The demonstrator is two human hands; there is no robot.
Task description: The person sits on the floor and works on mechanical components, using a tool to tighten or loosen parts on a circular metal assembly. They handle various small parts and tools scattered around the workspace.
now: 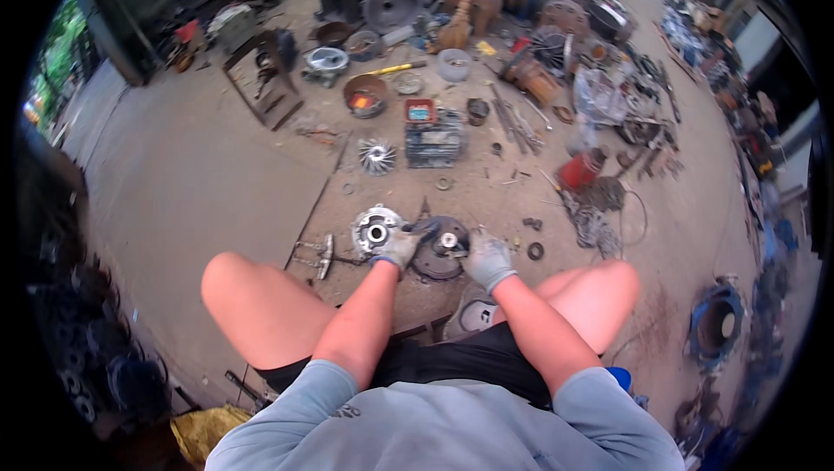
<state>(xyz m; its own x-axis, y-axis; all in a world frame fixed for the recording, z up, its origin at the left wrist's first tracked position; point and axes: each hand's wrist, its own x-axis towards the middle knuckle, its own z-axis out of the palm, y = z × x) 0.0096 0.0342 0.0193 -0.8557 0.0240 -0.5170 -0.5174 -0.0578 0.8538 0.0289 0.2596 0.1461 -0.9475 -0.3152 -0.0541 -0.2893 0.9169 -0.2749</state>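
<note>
Between my gloved hands, on the ground before me, lies a dark round metal cover [432, 263] with a bright hub at its centre. My left hand [398, 248] is closed at its left rim, the fingertips dark and hard to tell from the metal. At the right rim my right hand [488, 260] is closed, its thumb side toward the hub; what its fingers hold is too small to make out. A silver flange [366, 232] with a central ring lies just past my left hand. A metal puller [325, 256] rests left of that hand.
Farther out stand a finned motor housing [434, 142] with a red box [420, 110] on top, a fan wheel [377, 156] and a rusty bowl [365, 97]. A red can [581, 169] and a rag [594, 223] lie at right. A black ring [535, 251] sits beside my right knee.
</note>
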